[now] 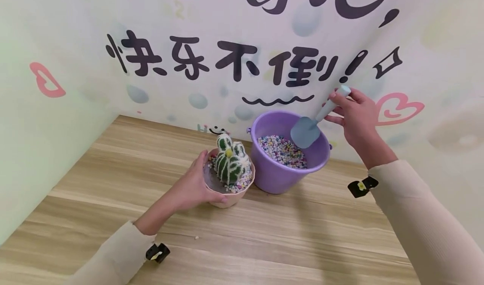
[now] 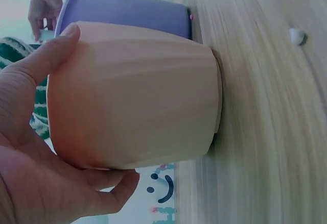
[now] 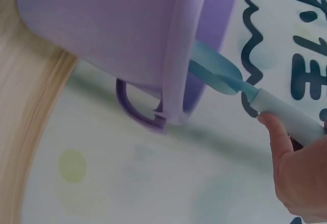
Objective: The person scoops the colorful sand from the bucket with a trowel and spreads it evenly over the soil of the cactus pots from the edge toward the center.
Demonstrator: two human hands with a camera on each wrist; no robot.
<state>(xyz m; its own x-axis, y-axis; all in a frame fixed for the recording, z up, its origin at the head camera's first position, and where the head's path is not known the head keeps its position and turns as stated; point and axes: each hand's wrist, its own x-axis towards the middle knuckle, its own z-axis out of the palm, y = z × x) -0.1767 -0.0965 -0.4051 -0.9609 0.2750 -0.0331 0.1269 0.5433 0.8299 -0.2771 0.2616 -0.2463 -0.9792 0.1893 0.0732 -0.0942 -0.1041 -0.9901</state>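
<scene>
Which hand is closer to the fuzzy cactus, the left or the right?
The left hand: it grips the pot that the cactus stands in. The right hand is farther away, holding the blue shovel at the purple bucket.

Tight squeeze between pot [image 1: 235, 197] and bucket [image 1: 275, 175], hardly a visible gap! The wall [image 1: 170, 89] hems in the back; the left hand [image 1: 193, 187] blocks the pot's left side. Over the bucket's mouth, the shovel [image 1: 304, 132] crowds the right, leaving the left reachable from above. Out front, the tabletop [image 1: 264, 243] gives wide passage.
</scene>
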